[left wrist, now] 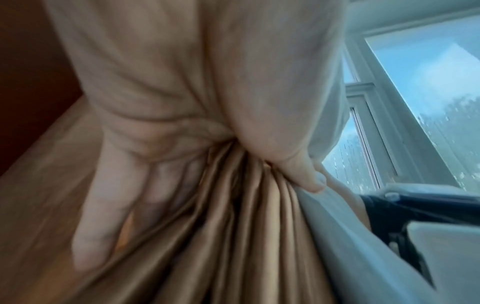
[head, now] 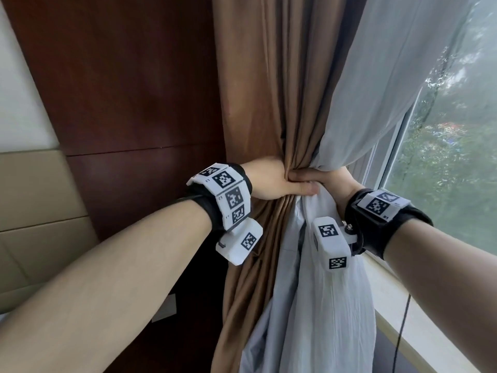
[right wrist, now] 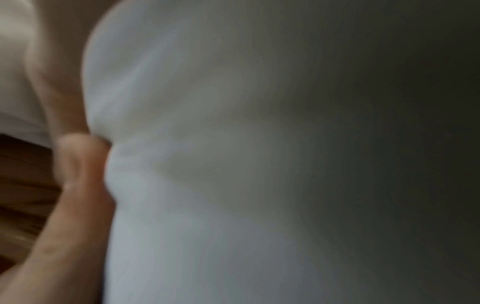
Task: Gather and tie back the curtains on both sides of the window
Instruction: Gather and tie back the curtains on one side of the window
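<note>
Where the two drapes are squeezed into one narrow waist, both hands meet around it: the left hand (head: 271,181) wraps the brown curtain (head: 271,84) from the wall side, thumb lying across the front and its fingers (left wrist: 103,207) curled round into the folds, while the right hand (head: 332,180) closes on the pale sheer curtain (head: 376,84) from the window side, its thumb (right wrist: 80,164) pressed into the white cloth. The thumbs touch at the front of the bundle. Above the grip the two fabrics fan out upward; below it they hang in loose pleats, the sheer lying in front of the brown.

A dark wood wall panel (head: 121,84) stands just left of the brown curtain, and beside that a padded beige panel (head: 35,200). On the right, the window (head: 451,135) shows rain-streaked glass with blurred green outside, and a pale sill (head: 419,313) runs beneath it, with a thin black cable (head: 403,319) hanging across its edge.

Both wrists carry black straps with white marker-printed blocks; the right wrist's camera block (head: 332,244) sits against the hanging sheer. The right wrist view is almost filled by blurred white cloth, so the right fingers behind the bundle are hidden.
</note>
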A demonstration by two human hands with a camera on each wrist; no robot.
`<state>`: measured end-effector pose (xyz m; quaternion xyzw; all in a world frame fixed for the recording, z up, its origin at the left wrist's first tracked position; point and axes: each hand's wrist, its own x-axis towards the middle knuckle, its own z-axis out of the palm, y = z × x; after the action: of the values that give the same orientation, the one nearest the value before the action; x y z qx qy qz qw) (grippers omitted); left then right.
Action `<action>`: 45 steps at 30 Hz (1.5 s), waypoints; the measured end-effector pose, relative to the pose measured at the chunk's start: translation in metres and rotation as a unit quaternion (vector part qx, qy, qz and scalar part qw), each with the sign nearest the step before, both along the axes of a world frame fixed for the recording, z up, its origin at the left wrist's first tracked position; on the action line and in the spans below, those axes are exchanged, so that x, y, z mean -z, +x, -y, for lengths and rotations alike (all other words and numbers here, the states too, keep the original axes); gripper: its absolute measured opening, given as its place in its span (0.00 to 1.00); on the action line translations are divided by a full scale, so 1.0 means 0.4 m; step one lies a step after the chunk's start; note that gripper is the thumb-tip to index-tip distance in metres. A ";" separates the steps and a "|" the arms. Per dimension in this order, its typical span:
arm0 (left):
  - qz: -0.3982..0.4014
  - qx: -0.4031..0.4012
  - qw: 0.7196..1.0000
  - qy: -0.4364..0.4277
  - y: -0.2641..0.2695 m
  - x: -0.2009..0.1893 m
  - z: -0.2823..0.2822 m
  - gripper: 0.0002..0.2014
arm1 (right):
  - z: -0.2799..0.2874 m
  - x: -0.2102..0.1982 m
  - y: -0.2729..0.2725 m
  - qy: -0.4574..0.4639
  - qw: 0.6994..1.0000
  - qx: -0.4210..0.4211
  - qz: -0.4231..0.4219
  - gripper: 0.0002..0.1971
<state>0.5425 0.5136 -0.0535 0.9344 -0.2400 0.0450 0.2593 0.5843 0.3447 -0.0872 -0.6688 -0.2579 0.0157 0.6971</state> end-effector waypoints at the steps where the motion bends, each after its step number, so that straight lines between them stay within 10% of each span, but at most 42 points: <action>1: 0.000 -0.003 1.000 0.022 -0.003 -0.003 -0.002 0.22 | 0.001 0.002 0.003 0.003 1.000 0.003 -0.008 0.22; 5: -0.036 -0.004 0.999 -0.005 -0.006 -0.006 -0.029 0.33 | -0.001 0.008 0.009 0.014 0.999 0.007 -0.031 0.27; 9: -0.096 -0.133 0.967 -0.193 0.014 0.013 -0.070 0.68 | 0.006 0.004 0.006 0.006 0.999 -0.004 -0.051 0.32; 15: -0.268 -0.047 0.898 -0.346 0.008 0.049 -0.045 0.27 | 0.014 -0.006 -0.019 -0.009 0.997 -0.054 -0.048 0.31; 22: -0.076 -0.113 0.908 -0.395 0.001 0.060 -0.023 0.45 | 0.021 0.001 -0.010 0.007 1.000 0.004 -0.029 0.28; 28: 0.025 -0.208 0.911 -0.356 -0.011 0.061 0.004 0.31 | 0.007 -0.008 -0.019 0.006 0.999 0.012 -0.031 0.24; 36: -0.028 -0.168 0.925 -0.341 -0.008 0.056 0.026 0.17 | 0.035 -0.034 -0.038 -0.024 0.990 -0.061 -0.123 0.07; 45: -0.046 -0.159 0.916 -0.365 0.012 0.052 0.004 0.26 | 0.029 -0.040 -0.044 -0.011 0.985 -0.101 -0.138 0.13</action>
<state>0.5473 0.5118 -0.0743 0.8018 -0.0425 0.1269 0.5825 0.5667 0.3331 -0.0713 -0.6381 -0.2249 0.1809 0.7138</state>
